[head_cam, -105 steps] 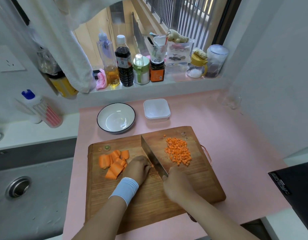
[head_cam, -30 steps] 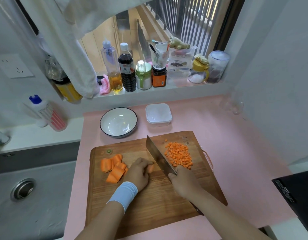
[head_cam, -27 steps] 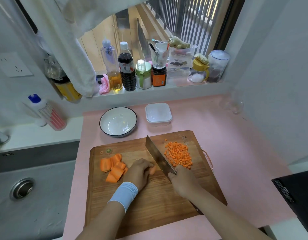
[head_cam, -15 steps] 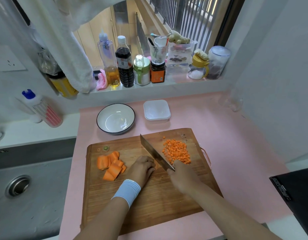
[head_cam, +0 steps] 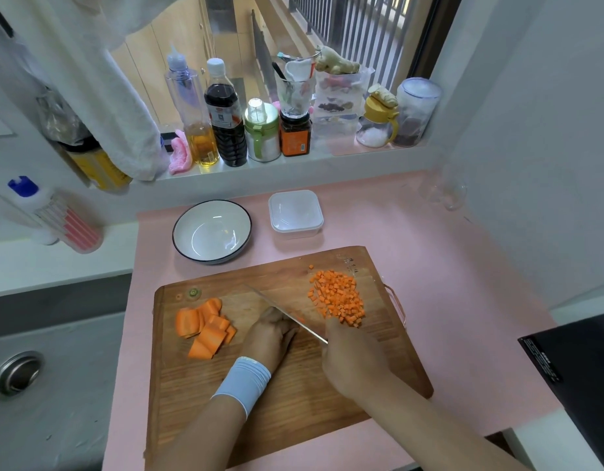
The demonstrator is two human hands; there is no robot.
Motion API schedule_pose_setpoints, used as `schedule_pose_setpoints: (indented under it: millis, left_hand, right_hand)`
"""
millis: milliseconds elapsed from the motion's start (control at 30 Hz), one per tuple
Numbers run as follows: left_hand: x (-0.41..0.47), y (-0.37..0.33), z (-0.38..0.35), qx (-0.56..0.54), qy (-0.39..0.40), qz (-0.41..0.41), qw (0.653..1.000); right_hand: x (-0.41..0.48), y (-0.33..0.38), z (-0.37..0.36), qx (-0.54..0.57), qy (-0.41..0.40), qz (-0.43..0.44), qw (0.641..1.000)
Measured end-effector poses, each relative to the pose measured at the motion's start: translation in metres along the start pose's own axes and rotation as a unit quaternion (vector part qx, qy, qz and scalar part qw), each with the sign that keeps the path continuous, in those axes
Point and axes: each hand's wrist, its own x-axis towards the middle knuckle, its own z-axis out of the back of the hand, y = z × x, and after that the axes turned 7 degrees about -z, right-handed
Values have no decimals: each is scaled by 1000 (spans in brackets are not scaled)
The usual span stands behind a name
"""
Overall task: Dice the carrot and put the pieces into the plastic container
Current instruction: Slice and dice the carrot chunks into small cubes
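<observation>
On the wooden cutting board (head_cam: 294, 396) a pile of diced carrot (head_cam: 338, 299) lies at the right and several thick carrot slices (head_cam: 204, 326) at the left. My right hand (head_cam: 353, 358) grips the handle of a cleaver (head_cam: 283, 312), whose blade stands edge-down on the board. My left hand (head_cam: 271, 338), with a pale blue wristband, presses down on a carrot piece right beside the blade; that piece is almost hidden under the fingers. The clear square plastic container (head_cam: 295, 214) stands empty on the pink counter behind the board.
A white bowl with a dark rim (head_cam: 212, 231) sits left of the container. Bottles and jars (head_cam: 260, 130) line the window sill. A steel sink (head_cam: 29, 372) lies to the left, a black appliance (head_cam: 579, 365) at the right edge, a glass (head_cam: 445, 188) in the back corner.
The cleaver has come down from a raised, tilted position to edge-on against the board beside my left fingers. The diced pile and the slices have stayed where they were.
</observation>
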Motion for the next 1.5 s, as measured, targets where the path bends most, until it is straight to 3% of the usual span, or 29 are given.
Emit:
schedule_pose_setpoints:
  millis: [600,1133,1500]
  left_hand:
    - [3,-5,4,-48,-24,8,999]
    - [-1,-6,2,-56,-50,-16,997]
    - [-2,-4,2,-50,-47,-6,998]
  right_hand:
    - [30,8,1,53,106,-65,991]
    - [14,2,4,37,59,-36,997]
    - [23,-1,5,56,111,-57,991]
